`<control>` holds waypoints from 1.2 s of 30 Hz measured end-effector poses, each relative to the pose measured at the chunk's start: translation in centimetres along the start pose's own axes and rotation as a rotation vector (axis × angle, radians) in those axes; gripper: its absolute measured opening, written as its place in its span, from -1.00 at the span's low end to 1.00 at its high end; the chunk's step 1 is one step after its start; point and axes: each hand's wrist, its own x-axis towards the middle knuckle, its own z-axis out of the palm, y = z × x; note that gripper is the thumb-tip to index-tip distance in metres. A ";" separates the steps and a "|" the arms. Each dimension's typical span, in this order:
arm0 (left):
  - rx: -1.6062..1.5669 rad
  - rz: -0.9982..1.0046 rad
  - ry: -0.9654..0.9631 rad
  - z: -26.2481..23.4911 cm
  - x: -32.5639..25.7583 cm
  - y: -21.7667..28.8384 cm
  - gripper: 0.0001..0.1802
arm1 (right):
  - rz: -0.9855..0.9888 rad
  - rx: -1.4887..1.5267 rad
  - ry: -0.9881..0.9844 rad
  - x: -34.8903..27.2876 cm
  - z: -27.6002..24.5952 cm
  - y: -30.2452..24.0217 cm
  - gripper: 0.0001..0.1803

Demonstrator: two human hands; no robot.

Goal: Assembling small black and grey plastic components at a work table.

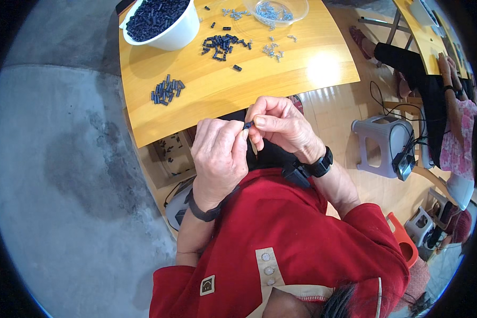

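Close to the table's near edge, my left hand [220, 151] pinches a small black cylindrical piece [247, 125] between thumb and fingers. My right hand [287, 127] meets it from the other side, thumb and forefinger closed on the piece's other end. Whether a metal part is in the fingertips too, I cannot tell. On the table beyond lie a small heap of black pieces [167, 90] at the left and a looser heap of black pieces [220, 45] farther back. Small silver metal parts [273, 51] are scattered to the right of these.
A white bucket [183, 29] full of black pieces stands at the table's far left. Beside it is a clear plastic bowl [297, 16] with silver parts. Below the wooden table [297, 69] sits a box [167, 164]. At right are a stool [379, 140] with cables and another person [461, 124].
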 end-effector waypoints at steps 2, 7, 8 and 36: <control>-0.023 -0.016 -0.009 0.0 -0.3 -0.3 -0.87 | 0.003 0.013 -0.017 0.1 -0.1 0.0 -0.86; -0.182 -0.117 -0.050 -0.3 -0.6 -0.4 -0.90 | -0.083 -0.174 -0.095 0.4 -1.2 0.0 -0.87; -0.211 -0.135 -0.054 -0.3 -0.7 -0.5 -0.91 | -0.119 -0.234 -0.117 0.4 -1.3 0.0 -0.87; -0.062 0.023 -0.042 0.0 -1.0 -1.8 -0.75 | 0.212 0.156 -0.101 1.1 -1.1 2.8 -0.76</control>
